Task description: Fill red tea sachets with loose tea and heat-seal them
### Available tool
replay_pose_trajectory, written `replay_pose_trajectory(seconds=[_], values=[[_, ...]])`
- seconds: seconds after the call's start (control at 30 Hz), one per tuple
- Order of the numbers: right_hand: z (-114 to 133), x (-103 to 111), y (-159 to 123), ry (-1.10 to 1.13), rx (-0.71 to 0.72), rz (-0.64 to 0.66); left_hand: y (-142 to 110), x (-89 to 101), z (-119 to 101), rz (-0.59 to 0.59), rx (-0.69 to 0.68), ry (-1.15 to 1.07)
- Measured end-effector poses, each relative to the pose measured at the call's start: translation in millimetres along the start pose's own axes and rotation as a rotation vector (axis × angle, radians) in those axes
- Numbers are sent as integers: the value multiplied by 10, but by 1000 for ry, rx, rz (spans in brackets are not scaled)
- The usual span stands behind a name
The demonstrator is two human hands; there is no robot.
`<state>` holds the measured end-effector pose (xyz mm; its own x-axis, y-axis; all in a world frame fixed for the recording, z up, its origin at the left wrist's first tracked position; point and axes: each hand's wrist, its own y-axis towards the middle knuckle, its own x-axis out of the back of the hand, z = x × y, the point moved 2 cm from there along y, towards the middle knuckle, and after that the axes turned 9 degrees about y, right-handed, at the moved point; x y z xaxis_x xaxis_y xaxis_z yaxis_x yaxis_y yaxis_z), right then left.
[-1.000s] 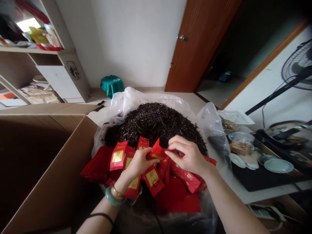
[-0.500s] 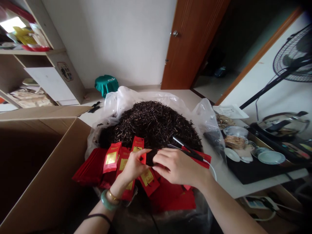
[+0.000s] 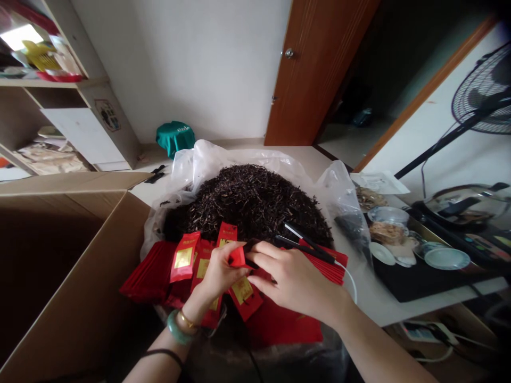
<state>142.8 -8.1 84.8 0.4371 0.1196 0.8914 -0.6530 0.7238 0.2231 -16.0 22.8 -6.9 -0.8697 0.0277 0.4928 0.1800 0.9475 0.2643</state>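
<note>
Tea leaves [image 3: 249,202] near-black w/ brown flecks; in front, red sachets [image 3: 184,257] w/ gold panels; behind, teal cloth [image 3: 175,137].

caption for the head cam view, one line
Left hand pinches a red sachet as right hand holds a corded black sealer beside heaped dark tea leaves

Small red sachet [image 3: 238,257] upright, top edge at tips of black corded sealing tongs [image 3: 305,249]; tongs slanting down rightward.
</note>
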Motion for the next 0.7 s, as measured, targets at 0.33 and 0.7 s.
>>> replay_pose_trajectory(seconds=[0.33,0.7], values=[[51,55,-46,-50,14,-122,-2,-38,7,-9,-27,-55],[66,29,-45,-6,-65,8,-15,-94,-15,23,-54,-83]])
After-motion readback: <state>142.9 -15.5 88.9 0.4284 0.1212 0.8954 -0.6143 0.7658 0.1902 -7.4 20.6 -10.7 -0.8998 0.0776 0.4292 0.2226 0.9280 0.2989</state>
